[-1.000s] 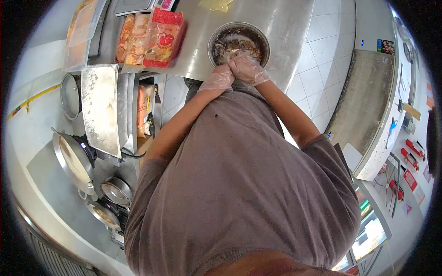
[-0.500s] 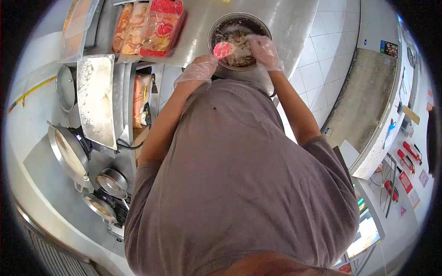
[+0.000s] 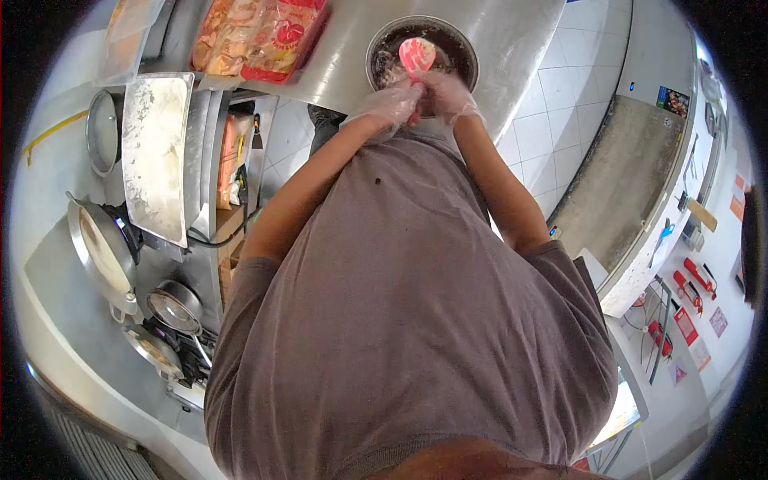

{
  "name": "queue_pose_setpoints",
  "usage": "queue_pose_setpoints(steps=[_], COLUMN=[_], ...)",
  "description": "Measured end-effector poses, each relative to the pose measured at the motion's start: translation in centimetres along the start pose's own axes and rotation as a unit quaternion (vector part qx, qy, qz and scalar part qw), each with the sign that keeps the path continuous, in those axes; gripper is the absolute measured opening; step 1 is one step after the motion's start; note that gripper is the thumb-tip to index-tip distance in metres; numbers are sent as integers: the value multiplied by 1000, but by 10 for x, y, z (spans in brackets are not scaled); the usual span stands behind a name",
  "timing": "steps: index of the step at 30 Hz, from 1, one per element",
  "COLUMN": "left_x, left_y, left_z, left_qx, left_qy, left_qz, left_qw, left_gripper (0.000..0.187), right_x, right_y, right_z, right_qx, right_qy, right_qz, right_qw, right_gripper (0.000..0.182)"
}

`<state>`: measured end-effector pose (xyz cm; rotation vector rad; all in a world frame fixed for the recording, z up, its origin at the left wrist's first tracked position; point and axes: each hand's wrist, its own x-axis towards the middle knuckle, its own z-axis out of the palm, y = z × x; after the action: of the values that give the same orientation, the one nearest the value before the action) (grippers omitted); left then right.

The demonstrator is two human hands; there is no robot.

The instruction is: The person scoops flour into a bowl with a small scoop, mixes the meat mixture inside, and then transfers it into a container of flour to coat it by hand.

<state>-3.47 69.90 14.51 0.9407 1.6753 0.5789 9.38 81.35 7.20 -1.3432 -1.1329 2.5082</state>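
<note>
Over the dark round metal pot [image 3: 472,54] is a pink spoon [image 3: 417,54], its rounded head pointing away from me and smeared with pale food. My left hand [image 3: 394,106], in a clear plastic glove, is closed around the lower handle. Also gloved, my right hand [image 3: 445,94] meets the left at the pot's near rim, its fingers closed on the spoon's upper handle. Inside the pot lies a pale shredded-looking mixture [image 3: 388,70], partly hidden by the spoon and my hands.
The pot stands on a steel table [image 3: 512,48]. Left on it are a red tray of packed meat [image 3: 276,48] and clear plastic containers [image 3: 128,40]. A floury metal tray [image 3: 156,156] and several pans [image 3: 100,240] are further left. Tiled floor [image 3: 560,88] lies right.
The spoon has moved right and away from me, its head now pointing up over the pot. My right hand has left the mixture and come together with my left at the handle.
</note>
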Motion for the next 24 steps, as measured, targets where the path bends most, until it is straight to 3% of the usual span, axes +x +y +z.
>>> queue_pose_setpoints(steps=[3, 6, 9, 10, 12, 13, 15, 17, 18, 19, 20, 21, 22, 24], left_x=[0, -8, -13, -7, 4, 5, 11, 18, 21, 24, 27, 31, 36, 48], left_y=[-24, -36, -57, -76, -86, -83, -84, -80, -67, -59, -65, -80, -90, -102], left_z=[7, -13, -26, -26, -17, -16, -18, -15, -16, -18, -17, -12, -10, -14], left_qx=[123, -111, -136, 39, 14, 1, 64, 65, 34, 3, 55, 107, 174, 317], left_qy=[141, -34, 85, 174, 208, 223, 145, 95, 84, 73, 82, 91, 77, 32], left_qz=[212, 72, -21, 83, -24, -78, -22, -47, -100, -151, -99, -47, -23, 3], left_qw=[959, 991, 987, 980, 978, 972, 987, 992, 991, 986, 990, 989, 982, 948], left_gripper=[54, 54, 51, 47, 52, 57, 47, 41, 39, 38, 37, 36, 39, 49], right_x=[15, -7, -1, 4, 11, 11, 8, 9, 10, 14, 20, 26, 12, 18], right_y=[6, -29, -36, -35, -34, -37, -44, -53, -57, -57, -57, -59, -71, -80], right_z=[-14, -8, -32, -39, -47, -49, -49, -43, -41, -42, -44, -45, -23, -15], right_qx=[65, 118, 154, 162, 176, 159, 127, -138, -268, -479, -656, -787, -783, -807], right_qy=[11, 42, -7, -20, -46, -63, -96, -19, 19, 57, 91, 120, 114, 101], right_qz=[8, 38, 99, 111, 136, 138, 143, 40, -14, -129, -239, -334, -248, -209], right_qw=[998, 991, 983, 980, 974, 975, 977, 989, 963, 867, 710, 505, 558, 544], right_gripper=[26, 20, 20, 20, 20, 21, 22, 22, 22, 22, 22, 23, 25, 25])
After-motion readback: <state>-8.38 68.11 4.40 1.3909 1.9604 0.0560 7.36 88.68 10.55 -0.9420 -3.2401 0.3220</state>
